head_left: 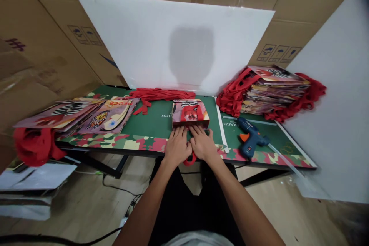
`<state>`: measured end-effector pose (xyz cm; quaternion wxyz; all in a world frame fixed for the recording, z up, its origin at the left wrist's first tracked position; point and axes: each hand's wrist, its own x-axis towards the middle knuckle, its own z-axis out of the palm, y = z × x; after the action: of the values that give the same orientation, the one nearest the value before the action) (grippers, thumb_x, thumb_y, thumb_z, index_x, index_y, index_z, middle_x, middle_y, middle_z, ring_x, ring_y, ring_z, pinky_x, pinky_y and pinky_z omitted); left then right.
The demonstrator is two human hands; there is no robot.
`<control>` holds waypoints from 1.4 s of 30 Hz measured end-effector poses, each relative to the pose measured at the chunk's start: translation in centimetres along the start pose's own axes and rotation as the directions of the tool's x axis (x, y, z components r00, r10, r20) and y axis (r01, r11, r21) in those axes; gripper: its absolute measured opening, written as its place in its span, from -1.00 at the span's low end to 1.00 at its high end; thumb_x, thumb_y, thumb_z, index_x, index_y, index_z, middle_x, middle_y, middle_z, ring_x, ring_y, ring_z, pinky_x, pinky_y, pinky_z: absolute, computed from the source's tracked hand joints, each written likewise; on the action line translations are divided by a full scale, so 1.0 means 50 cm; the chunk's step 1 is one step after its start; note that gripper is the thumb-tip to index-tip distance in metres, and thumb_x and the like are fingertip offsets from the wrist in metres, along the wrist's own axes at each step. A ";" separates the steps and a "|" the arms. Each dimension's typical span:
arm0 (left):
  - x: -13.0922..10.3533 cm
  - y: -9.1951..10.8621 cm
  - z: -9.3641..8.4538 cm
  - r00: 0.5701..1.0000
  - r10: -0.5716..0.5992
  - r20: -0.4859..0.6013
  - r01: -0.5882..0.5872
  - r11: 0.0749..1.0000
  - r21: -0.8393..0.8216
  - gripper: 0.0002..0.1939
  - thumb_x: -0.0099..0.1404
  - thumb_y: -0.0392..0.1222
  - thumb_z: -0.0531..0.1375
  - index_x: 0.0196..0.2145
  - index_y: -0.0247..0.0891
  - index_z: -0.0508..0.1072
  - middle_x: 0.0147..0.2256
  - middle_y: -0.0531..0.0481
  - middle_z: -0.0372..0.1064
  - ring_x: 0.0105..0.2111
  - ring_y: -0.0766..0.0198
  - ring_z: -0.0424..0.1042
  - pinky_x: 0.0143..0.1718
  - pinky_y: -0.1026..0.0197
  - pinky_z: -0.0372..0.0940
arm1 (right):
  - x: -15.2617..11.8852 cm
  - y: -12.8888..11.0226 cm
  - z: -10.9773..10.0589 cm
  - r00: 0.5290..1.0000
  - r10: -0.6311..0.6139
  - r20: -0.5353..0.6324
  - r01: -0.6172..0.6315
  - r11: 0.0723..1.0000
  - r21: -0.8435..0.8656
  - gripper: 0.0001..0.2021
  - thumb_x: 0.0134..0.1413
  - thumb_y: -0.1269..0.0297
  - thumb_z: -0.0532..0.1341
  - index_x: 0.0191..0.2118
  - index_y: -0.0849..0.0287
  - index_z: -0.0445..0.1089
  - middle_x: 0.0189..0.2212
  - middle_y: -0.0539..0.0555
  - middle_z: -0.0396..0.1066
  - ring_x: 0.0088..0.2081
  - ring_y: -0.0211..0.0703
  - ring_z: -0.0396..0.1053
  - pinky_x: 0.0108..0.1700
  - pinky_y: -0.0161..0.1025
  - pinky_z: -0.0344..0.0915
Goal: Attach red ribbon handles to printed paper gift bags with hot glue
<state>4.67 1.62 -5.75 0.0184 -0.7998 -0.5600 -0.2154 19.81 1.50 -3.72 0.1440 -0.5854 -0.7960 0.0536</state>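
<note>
A small printed paper bag (190, 113) with a zebra-stripe and red-flower picture lies in front of me on the green board, its near side folded up into a dark red edge. A red ribbon handle lies across its top, and a red ribbon loop (190, 159) hangs below my hands at the table edge. My left hand (177, 144) lies palm down at the bag's near edge, fingers stretched out and pressing on it. Beside it, my right hand (203, 142) presses the same edge with extended fingers. The thumbs nearly meet; what lies under the palms is hidden.
A blue glue gun (251, 138) with an orange trigger lies right. Behind it stands a tall stack of printed bags (273, 92) with red handles. More flat bags (106, 117) lie left, and red ribbons (163, 94) at the back. A white panel (129, 38) stands behind.
</note>
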 end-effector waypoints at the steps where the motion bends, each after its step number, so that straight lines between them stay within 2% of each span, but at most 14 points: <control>1: 0.002 -0.001 0.000 1.000 0.000 0.002 0.000 1.000 -0.005 -0.37 0.32 -0.28 0.13 0.33 -0.43 0.34 0.34 -0.42 0.34 0.36 -0.18 0.31 0.39 -0.21 0.19 | 0.002 0.001 0.000 1.000 -0.007 0.009 0.007 1.000 0.005 -0.42 0.44 0.30 -0.02 0.49 0.17 0.25 0.50 0.22 0.21 0.50 0.09 0.09 0.45 0.26 -0.03; 6: 0.018 -0.007 -0.006 1.000 -0.003 0.016 0.003 1.000 -0.025 -0.39 0.28 -0.26 0.16 0.28 -0.40 0.36 0.28 -0.42 0.39 0.29 -0.20 0.37 0.26 -0.23 0.31 | 0.009 0.002 0.000 1.000 0.009 0.011 -0.009 1.000 0.026 -0.41 0.43 0.32 -0.02 0.48 0.16 0.27 0.48 0.21 0.24 0.48 0.08 0.13 0.44 0.26 0.01; 12: 0.003 -0.003 0.002 1.000 0.000 -0.031 -0.001 1.000 -0.028 -0.37 0.33 -0.27 0.13 0.34 -0.43 0.30 0.34 -0.43 0.32 0.35 -0.19 0.30 0.38 -0.21 0.21 | -0.001 -0.003 0.001 0.999 0.003 -0.034 -0.002 0.999 0.038 -0.42 0.44 0.33 -0.03 0.47 0.24 0.28 0.48 0.28 0.22 0.48 0.09 0.13 0.45 0.23 -0.06; 18: 0.003 -0.001 0.004 0.999 0.013 -0.047 -0.014 1.000 -0.028 -0.46 0.31 -0.31 0.14 0.23 -0.41 0.42 0.24 -0.37 0.42 0.28 -0.17 0.37 0.36 -0.18 0.26 | -0.003 -0.003 0.002 0.998 0.008 -0.054 -0.005 0.999 0.047 -0.46 0.44 0.33 -0.01 0.42 0.22 0.34 0.44 0.28 0.30 0.44 0.10 0.20 0.42 0.19 -0.02; 25: 0.005 0.001 -0.007 0.999 0.022 -0.042 -0.022 1.000 -0.016 -0.49 0.31 -0.31 0.15 0.20 -0.44 0.46 0.20 -0.41 0.42 0.24 -0.19 0.38 0.33 -0.20 0.29 | -0.003 -0.006 0.006 0.993 0.069 -0.099 -0.065 0.997 0.045 -0.50 0.42 0.32 0.01 0.35 0.21 0.40 0.40 0.30 0.34 0.37 0.13 0.27 0.37 0.19 0.05; 29: 0.003 0.001 -0.007 0.999 0.037 -0.031 -0.038 0.999 -0.017 -0.44 0.34 -0.28 0.15 0.27 -0.43 0.42 0.25 -0.41 0.39 0.26 -0.20 0.35 0.35 -0.24 0.25 | -0.005 -0.004 0.005 0.995 0.034 -0.097 -0.030 0.999 0.043 -0.47 0.44 0.34 -0.01 0.42 0.16 0.34 0.45 0.26 0.28 0.42 0.12 0.19 0.38 0.19 0.01; 34: 0.003 0.000 -0.008 0.999 0.042 -0.027 -0.042 0.999 -0.014 -0.52 0.35 -0.26 0.15 0.20 -0.38 0.49 0.27 -0.43 0.33 0.28 -0.23 0.31 0.35 -0.28 0.23 | -0.009 0.001 0.003 0.996 -0.015 -0.089 0.020 0.998 0.062 -0.50 0.44 0.36 0.01 0.36 0.12 0.42 0.37 0.18 0.40 0.36 0.06 0.28 0.33 0.10 0.10; 39: 0.002 -0.003 -0.003 0.998 0.050 -0.035 -0.051 0.998 -0.036 -0.51 0.37 -0.24 0.16 0.22 -0.41 0.47 0.24 -0.42 0.33 0.26 -0.22 0.32 0.35 -0.25 0.25 | -0.012 -0.003 0.015 0.978 0.110 -0.177 -0.094 0.991 0.092 -0.49 0.43 0.33 0.04 0.38 0.20 0.39 0.42 0.31 0.31 0.39 0.19 0.22 0.36 0.19 0.05; 42: 0.001 -0.004 0.002 0.998 0.032 -0.053 -0.035 0.998 -0.058 -0.48 0.36 -0.24 0.19 0.24 -0.42 0.45 0.24 -0.44 0.29 0.26 -0.25 0.31 0.33 -0.26 0.28 | -0.010 -0.005 0.020 0.966 0.149 -0.211 -0.124 0.984 0.129 -0.53 0.37 0.33 0.09 0.31 0.23 0.45 0.33 0.36 0.39 0.32 0.25 0.29 0.31 0.15 0.14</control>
<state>4.53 1.80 -5.88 0.0131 -0.8033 -0.5393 -0.2524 19.44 1.03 -4.69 0.2604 -0.6320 -0.7286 0.0439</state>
